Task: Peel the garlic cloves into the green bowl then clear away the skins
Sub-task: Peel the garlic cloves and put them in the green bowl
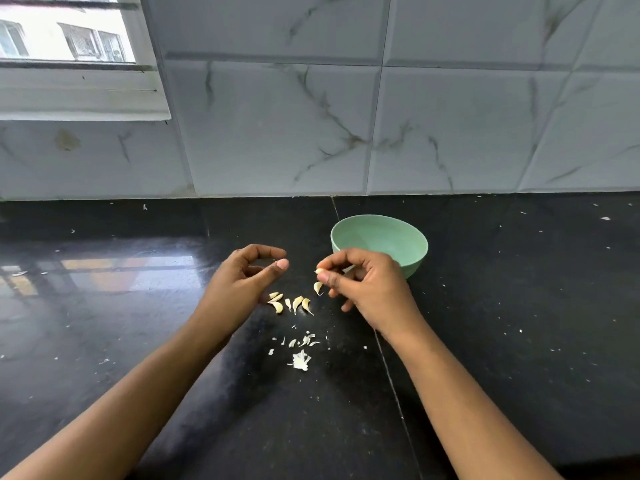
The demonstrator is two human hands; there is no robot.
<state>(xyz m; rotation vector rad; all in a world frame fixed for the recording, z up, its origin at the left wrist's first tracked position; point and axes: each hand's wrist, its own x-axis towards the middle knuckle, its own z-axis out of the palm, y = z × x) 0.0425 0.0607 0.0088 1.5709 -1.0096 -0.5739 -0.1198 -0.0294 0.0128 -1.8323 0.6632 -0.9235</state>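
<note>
A green bowl (408,244) stands on the black counter just beyond my right hand. My right hand (367,289) pinches a garlic clove (319,271) between thumb and fingertips, in front of the bowl. My left hand (242,282) hovers to the left of it with fingers loosely curled and nothing in them. Several unpeeled garlic cloves (291,304) lie on the counter between and below the hands, one more clove (317,287) just under my right thumb. A scatter of white garlic skins (300,351) lies nearer to me.
The black stone counter (502,306) runs to a marble-tiled wall (346,116) behind the bowl. A window (69,39) sits at the upper left. Small white flecks dot the counter on the right.
</note>
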